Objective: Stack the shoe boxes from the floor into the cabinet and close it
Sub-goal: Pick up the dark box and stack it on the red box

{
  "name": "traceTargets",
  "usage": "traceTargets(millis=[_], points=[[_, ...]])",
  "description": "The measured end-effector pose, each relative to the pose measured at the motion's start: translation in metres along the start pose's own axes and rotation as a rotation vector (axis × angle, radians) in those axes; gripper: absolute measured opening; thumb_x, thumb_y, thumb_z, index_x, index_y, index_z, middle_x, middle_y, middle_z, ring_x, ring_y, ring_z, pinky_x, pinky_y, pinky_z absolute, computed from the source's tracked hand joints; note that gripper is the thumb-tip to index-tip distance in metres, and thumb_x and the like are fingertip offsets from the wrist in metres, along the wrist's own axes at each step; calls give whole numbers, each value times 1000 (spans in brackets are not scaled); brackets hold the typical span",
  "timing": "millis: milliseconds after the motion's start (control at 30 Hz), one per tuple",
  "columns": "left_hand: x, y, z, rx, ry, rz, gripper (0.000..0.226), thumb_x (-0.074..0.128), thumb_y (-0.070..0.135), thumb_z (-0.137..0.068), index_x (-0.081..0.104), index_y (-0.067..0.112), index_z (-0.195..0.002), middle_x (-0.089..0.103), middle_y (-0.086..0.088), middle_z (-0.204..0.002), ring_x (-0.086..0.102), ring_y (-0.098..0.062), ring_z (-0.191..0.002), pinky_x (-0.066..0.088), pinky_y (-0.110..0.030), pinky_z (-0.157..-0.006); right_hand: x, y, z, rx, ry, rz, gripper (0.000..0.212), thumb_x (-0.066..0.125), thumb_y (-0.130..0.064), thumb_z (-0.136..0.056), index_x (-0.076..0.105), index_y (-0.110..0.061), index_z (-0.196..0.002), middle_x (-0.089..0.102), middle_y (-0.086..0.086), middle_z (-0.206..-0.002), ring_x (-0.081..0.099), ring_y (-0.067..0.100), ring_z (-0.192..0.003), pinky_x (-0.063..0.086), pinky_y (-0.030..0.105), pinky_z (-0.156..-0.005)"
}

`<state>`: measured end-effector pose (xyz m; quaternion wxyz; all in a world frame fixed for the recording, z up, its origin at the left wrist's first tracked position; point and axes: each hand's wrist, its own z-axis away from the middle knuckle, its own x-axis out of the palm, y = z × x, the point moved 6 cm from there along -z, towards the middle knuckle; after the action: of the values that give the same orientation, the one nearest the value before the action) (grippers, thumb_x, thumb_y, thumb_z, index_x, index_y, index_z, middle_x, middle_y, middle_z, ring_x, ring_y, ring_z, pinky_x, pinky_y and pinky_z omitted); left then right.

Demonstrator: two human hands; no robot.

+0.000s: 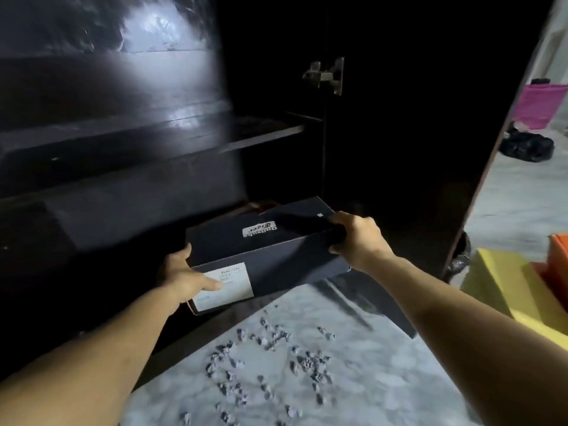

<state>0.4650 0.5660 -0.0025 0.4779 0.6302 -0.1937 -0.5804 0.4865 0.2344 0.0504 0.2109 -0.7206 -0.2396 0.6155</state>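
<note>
You hold the dark box point(264, 241) in both hands at the cabinet point(384, 133) mouth, above the floor point(307, 379), its long axis running from lower left to upper right and its white-labelled end facing you. Your left hand point(181, 278) grips that near end, thumb lying across the label, while your right hand point(358, 238) curls over the far right corner. Yellow and orange boxes point(522, 290) sit at the right.
</note>
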Motion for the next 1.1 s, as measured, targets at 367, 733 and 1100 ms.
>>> traceTargets(millis=[367, 733, 1100], points=[[14, -20, -122, 41, 314, -16, 114, 93, 9, -52, 33, 17, -148, 53, -10, -140, 49, -26, -129, 39, -32, -108, 110, -2, -149, -32, 76, -72, 54, 58, -5, -85, 55, -30, -133, 61, 15, -126, 56, 33, -116, 45, 29, -94], [40, 12, -163, 246, 471, -617, 106, 84, 52, -59, 39, 6, -143, 26, -5, -158, 23, -27, -144, 26, -39, -116, 181, -20, -195, -276, 6, 251, 81, 49, -6, -89, 6, -30, -153, -8, 5, -162, -12, 40, -145, 14, 47, -119], [48, 13, -195, 197, 397, -722, 107, 75, 59, -67, 25, 13, -150, 16, -2, -161, 20, -26, -146, 21, -48, -117, 183, -31, -220, -197, -286, 245, 100, 41, 8, -81, -17, -37, -149, -28, -13, -156, -29, 32, -141, 26, 35, -113]])
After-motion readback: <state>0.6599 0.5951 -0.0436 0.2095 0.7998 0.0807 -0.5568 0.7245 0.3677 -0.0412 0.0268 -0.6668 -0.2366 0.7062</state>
